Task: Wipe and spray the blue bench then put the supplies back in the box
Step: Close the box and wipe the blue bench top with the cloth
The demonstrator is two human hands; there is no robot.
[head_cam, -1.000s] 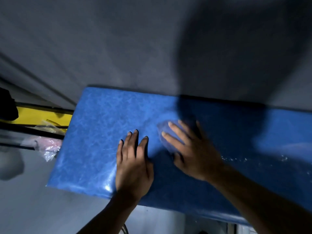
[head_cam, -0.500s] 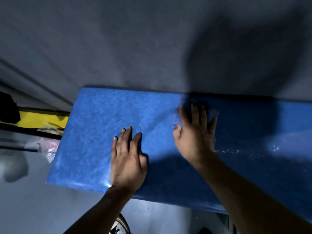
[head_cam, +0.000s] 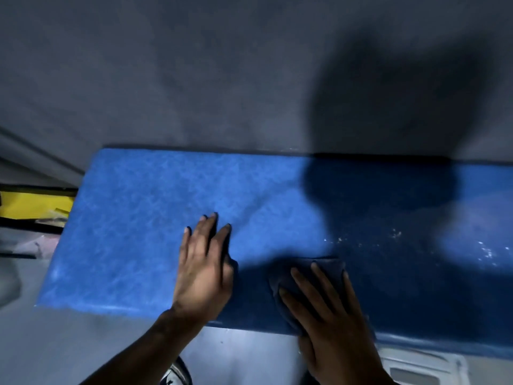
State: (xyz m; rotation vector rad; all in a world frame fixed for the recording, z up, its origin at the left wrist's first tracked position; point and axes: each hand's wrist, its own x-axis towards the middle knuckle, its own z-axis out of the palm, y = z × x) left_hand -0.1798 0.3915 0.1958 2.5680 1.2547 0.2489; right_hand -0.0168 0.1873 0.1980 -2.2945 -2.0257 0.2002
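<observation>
One blue bench [head_cam: 155,218], one cloth [head_cam: 324,266], two hands: left [head_cam: 204,269], right [head_cam: 330,323].

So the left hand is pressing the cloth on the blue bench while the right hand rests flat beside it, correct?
Not quite: the hands are swapped. In the head view the right hand presses the dark cloth on the blue bench, near its front edge, while the left hand rests flat beside it with nothing under it.

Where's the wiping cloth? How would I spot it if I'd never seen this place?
Find the long blue bench against the grey wall. Near its front edge, on the shadowed side, the right hand presses flat on a dark crumpled cloth. The left hand beside it lies on bare bench, with nothing under it.
</observation>
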